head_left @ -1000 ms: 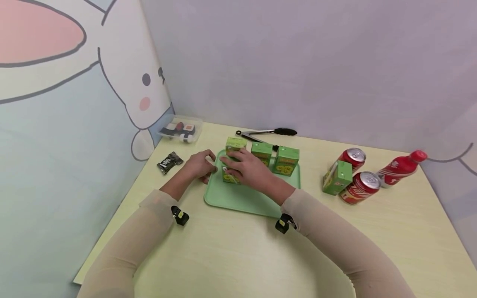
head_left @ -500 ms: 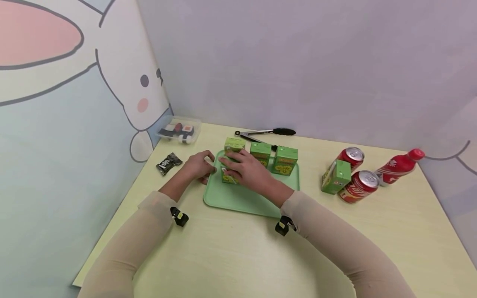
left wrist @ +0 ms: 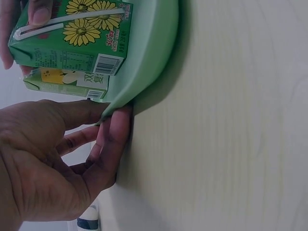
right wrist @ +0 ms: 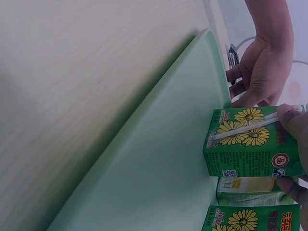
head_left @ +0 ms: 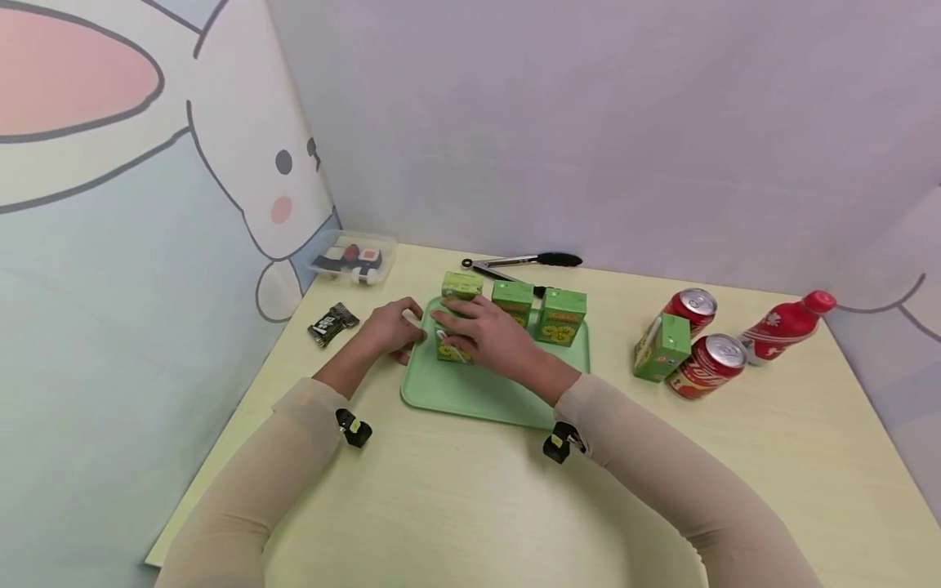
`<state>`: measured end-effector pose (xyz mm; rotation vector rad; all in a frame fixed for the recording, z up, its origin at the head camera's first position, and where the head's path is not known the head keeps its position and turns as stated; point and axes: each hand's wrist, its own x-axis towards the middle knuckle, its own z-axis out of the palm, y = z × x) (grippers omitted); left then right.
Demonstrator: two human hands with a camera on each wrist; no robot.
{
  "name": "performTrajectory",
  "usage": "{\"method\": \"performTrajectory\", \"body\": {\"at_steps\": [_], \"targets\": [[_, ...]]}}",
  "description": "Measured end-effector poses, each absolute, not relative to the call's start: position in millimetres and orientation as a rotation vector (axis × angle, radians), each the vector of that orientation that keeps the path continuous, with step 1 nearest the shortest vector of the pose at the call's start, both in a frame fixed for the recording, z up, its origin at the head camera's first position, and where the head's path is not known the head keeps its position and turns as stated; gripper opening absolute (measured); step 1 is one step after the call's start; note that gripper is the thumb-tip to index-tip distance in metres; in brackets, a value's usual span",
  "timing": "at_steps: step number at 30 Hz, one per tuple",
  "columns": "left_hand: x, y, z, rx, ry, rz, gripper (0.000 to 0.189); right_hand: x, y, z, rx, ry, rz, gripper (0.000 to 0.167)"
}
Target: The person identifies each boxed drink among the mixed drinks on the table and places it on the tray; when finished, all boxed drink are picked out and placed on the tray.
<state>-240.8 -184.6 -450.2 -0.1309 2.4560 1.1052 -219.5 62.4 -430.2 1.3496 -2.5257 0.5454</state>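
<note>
A light green tray (head_left: pixel 470 394) lies on the table. My left hand (head_left: pixel 393 328) pinches its left rim, thumb above and fingers beneath in the left wrist view. On the tray, my right hand (head_left: pixel 491 333) grips a green juice box (left wrist: pixel 72 43) with yellow flowers and a white straw on its front. Behind it stands a paler yellow-green drink carton (head_left: pixel 461 284), partly covered by the hand. Two more green juice boxes stand upright along the tray's back: a middle box (head_left: pixel 513 298) and a right box (head_left: pixel 562 317).
Black-handled tongs (head_left: pixel 522 261) lie behind the tray. Leftward are a black-wrapped snack (head_left: pixel 333 324) and a clear container (head_left: pixel 356 257) with small items. To the right stand another juice box (head_left: pixel 663 349), a front red can (head_left: pixel 709 365), a rear red can (head_left: pixel 693 309) and a tilted-looking red bottle (head_left: pixel 787 328).
Both hands keep their places on the tray rim and the juice box. The head view shifts very slightly; nothing else visibly moves.
</note>
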Motion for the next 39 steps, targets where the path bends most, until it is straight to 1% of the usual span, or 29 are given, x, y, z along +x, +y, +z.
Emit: {"method": "performTrajectory", "body": {"at_steps": [9,14,19,21,25,30,34,39], "targets": [[-240,-186,-450,-0.123,2.422,1.149,0.038,-215,75,-419,1.383,-2.468,0.501,0.057],[-240,-185,-451,-0.129,2.421,1.165,0.037,-214,96,-406,1.435,-2.291,0.522,0.058],[-240,-184,-453,-0.126,2.421,1.16,0.037,-213,126,-389,1.474,-2.182,0.486,0.06],[-240,-184,-453,-0.127,2.422,1.157,0.037,-213,140,-383,1.483,-2.161,0.464,0.059],[-240,-185,-452,-0.134,2.432,1.151,0.037,-215,169,-372,1.485,-2.144,0.476,0.048],[-240,-186,-453,-0.129,2.444,1.131,0.037,-215,205,-367,1.435,-2.174,0.474,0.062],[-240,-186,-455,-0.121,2.459,1.117,0.038,-214,234,-365,1.378,-2.223,0.447,0.066],[-240,-185,-456,-0.12,2.466,1.122,0.037,-213,271,-365,1.3,-2.335,0.388,0.076]]}}
